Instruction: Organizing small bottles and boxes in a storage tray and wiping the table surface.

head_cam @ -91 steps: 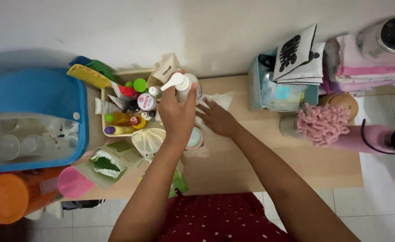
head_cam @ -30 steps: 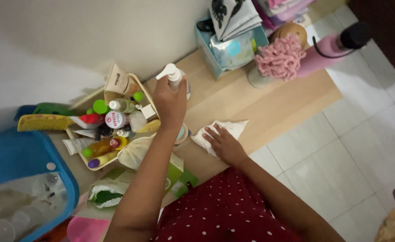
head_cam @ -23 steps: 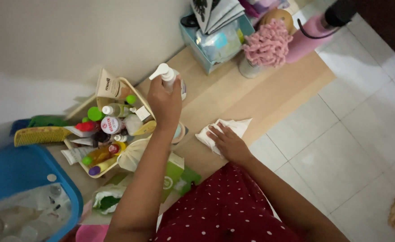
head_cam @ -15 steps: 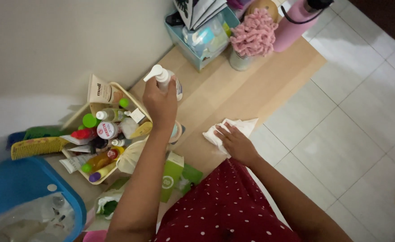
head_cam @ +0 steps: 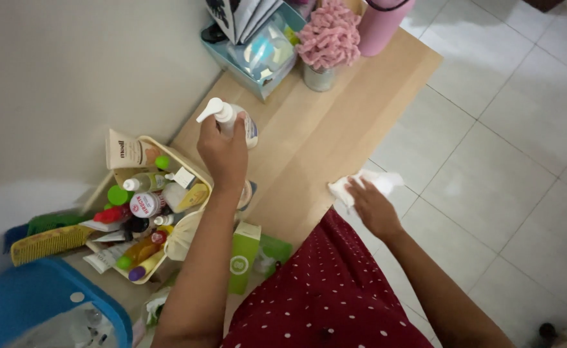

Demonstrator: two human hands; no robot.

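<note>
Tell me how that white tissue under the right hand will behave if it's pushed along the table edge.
The white tissue looks crumpled and thin, so it is probably floppy and very light. It sits at the wooden table edge under the right hand, so a push would likely bunch it or slide it off.

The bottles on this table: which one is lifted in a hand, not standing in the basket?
The white pump bottle, gripped by the left hand above the wooden table. The other bottles sit crowded in the cream basket by the wall.

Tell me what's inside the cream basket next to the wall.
The cream basket holds upright small bottles with green, white and red caps, tubes and a beige tube at the back. The left hand, gripping a white pump bottle, and its forearm cover the basket's near corner.
</note>
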